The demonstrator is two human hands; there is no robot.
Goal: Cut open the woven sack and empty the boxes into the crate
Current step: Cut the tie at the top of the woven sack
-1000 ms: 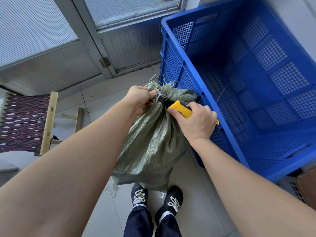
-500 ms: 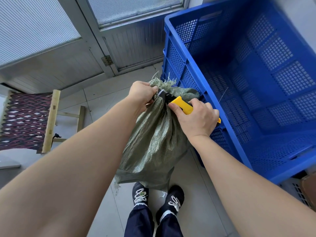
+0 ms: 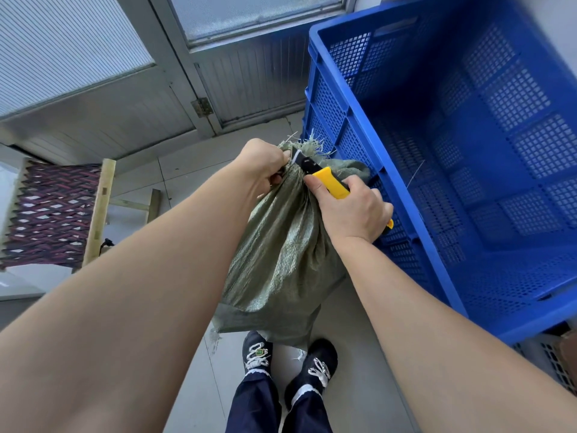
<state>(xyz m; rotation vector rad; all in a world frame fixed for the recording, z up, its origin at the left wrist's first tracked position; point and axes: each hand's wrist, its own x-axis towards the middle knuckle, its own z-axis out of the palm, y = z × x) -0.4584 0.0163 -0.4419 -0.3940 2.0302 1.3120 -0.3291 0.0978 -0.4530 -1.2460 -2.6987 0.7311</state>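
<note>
A green woven sack (image 3: 281, 254) hangs upright in front of me, its bottom near my shoes. My left hand (image 3: 262, 167) is clenched on the bunched, frayed neck of the sack. My right hand (image 3: 349, 207) grips a yellow utility knife (image 3: 331, 182); its blade touches the sack's neck just beside my left fingers. The big blue perforated crate (image 3: 343, 126) stands right of the sack, and nothing shows inside it. The boxes are hidden inside the sack.
A grey door with a hinge (image 3: 201, 107) is straight ahead. A wooden-framed woven stool (image 3: 53, 214) stands at the left. My two black shoes (image 3: 290, 357) are on the tiled floor below the sack. A pale crate corner (image 3: 555, 360) shows under the blue one.
The knife blade has slid up and left along the sack's neck, closer to my left hand. Both hands and the sack have lifted slightly.
</note>
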